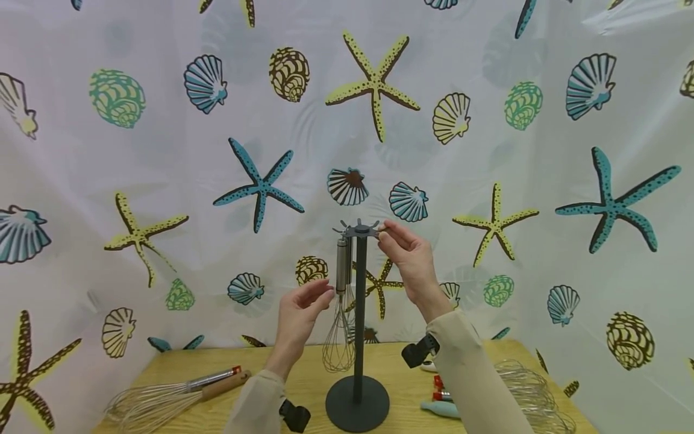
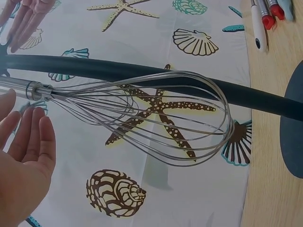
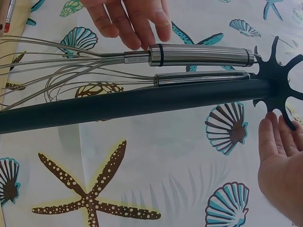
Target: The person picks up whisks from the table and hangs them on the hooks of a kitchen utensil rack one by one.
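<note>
A dark utensil stand (image 1: 359, 313) rises from a round base, with a ring of curved hooks (image 3: 274, 78) at its top. Two metal whisks hang from it by their handles. The nearer whisk (image 2: 156, 85) has a shiny steel handle (image 3: 203, 55); the other whisk (image 3: 203, 78) hangs close against the pole. My left hand (image 1: 298, 313) is beside the nearer whisk, fingers spread and thumb apart, around the level where handle meets wires. At the top right of the stand, my right hand (image 1: 406, 259) pinches a hook end between thumb and fingertips.
On the wooden table (image 1: 309, 361), a steel-handled whisk (image 1: 211, 380) and a wooden-handled whisk (image 1: 225, 386) lie at the left. Several whisks (image 1: 526, 386) lie at the right, partly behind my right sleeve. A curtain (image 1: 162, 163) with shells and starfish hangs behind.
</note>
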